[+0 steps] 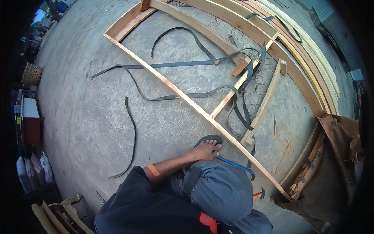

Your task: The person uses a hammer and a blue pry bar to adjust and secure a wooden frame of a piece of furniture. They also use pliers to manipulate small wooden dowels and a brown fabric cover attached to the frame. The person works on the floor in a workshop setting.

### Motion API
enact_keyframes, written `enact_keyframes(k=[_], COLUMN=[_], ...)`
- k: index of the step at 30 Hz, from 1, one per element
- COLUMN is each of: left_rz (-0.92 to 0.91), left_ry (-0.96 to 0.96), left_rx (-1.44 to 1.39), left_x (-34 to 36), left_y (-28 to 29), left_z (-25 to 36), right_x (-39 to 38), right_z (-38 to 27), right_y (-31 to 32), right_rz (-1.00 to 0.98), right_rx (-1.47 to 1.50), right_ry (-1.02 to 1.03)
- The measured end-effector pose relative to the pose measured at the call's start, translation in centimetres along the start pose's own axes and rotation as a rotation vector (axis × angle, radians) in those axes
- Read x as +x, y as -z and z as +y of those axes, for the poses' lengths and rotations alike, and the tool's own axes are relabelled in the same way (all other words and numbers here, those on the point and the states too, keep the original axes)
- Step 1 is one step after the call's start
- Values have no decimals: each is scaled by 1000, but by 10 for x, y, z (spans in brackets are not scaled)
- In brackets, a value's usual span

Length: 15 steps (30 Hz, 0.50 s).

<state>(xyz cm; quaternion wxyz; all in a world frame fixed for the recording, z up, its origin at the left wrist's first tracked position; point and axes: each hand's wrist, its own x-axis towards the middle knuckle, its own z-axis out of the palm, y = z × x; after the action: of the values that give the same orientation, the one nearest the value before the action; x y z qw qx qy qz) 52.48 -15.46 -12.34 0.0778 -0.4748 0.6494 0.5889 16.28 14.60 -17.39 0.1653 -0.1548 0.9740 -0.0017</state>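
- Left hand [205, 152] looks curled round one end of the blue pry bar [235, 164], probably leaving its hook free; fingers partly unclear.
- Bar's lower centre, near the wooden frame [194, 104].
- Right hand: out of view, can't tell.

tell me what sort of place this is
Probably a woodworking or furniture workspace, perhaps outdoors: it has a large wooden frame, a blue pry bar and an orange-handled hammer.

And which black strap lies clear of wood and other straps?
The thin, curved black strap on the grey concrete floor, left of the pale wooden frame; the other black straps touch wood or each other.
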Motion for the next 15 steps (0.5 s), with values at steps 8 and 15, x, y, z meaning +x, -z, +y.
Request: enact_keyframes(k=[8,15], left_rz=[-29,103], left_ry=[-285,-426], left_rx=[221,388], left_x=[-3,47], left_y=[72,34], left_z=[70,158], right_x=[-17,27], right_z=[-6,-61], right_y=[10,88], right_rz=[-3,-44], right_rx=[254,852], right_ry=[85,-112])
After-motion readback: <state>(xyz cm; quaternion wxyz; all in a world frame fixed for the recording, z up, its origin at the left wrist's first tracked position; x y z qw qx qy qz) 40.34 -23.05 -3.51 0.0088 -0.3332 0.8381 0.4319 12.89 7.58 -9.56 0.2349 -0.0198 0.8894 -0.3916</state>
